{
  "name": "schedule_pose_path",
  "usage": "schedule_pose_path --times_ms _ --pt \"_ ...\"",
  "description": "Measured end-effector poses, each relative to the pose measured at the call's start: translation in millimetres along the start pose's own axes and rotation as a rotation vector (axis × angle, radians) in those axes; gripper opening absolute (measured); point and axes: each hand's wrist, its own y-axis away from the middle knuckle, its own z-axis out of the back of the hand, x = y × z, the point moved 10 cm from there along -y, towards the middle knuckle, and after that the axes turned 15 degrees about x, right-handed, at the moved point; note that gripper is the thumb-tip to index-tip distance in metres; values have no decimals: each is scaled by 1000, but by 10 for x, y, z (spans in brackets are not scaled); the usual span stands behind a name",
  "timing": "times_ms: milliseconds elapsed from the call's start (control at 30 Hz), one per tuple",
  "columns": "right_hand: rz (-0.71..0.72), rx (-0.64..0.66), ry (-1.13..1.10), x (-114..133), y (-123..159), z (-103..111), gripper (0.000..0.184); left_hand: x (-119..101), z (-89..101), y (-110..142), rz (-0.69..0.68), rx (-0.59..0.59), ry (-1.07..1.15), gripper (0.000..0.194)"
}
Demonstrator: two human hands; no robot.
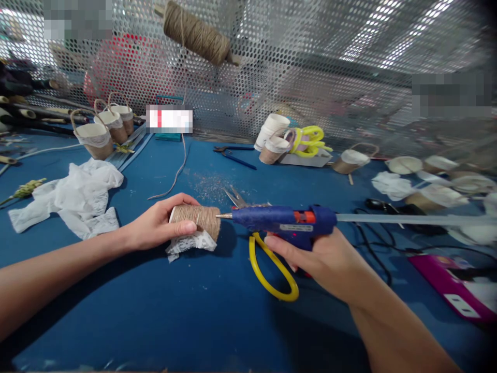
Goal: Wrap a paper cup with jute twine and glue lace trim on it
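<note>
My left hand (171, 220) grips a small twine-wrapped cup (198, 216) lying on its side, its thumb pressed on the wrapping. A strip of white lace (194, 243) hangs along the cup's near side. My right hand (310, 259) is closed round the handle of a blue glue gun (277, 217). The metal nozzle points left and meets the twine near the cup's right end; whether it touches cannot be made out. A clear glue stick (388, 219) juts from the gun's back. Beneath the gun lie yellow-handled scissors (272, 269), blades pointing away.
White lace fabric (73, 191) lies at left, with several finished little baskets (97, 140) behind it. Blue-handled pliers (236, 155), white cups (272, 129) and another basket (351, 159) stand farther back. A twine spool (196, 33) hangs on the mesh. Black cable (382, 259) runs at right.
</note>
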Motion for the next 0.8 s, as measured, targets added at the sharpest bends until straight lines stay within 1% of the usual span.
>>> schedule_pose_path --times_ms 100,267,400,533,733,800 --pt "6 28 8 -4 14 -12 26 -2 14 8 -1 -17 -11 48" --pt "-1 87 -2 -33 37 -55 30 8 5 1 -4 -10 -5 51" --pt "6 39 42 -8 41 -19 27 20 8 3 -9 -8 -1 53" --pt "5 24 60 -3 37 -7 38 -1 8 14 -27 -10 -25 52" --pt "3 11 37 7 54 16 36 -19 -1 9 -36 1 -50 52" --pt "7 23 23 10 55 6 29 -15 10 8 -34 -10 -61 53"
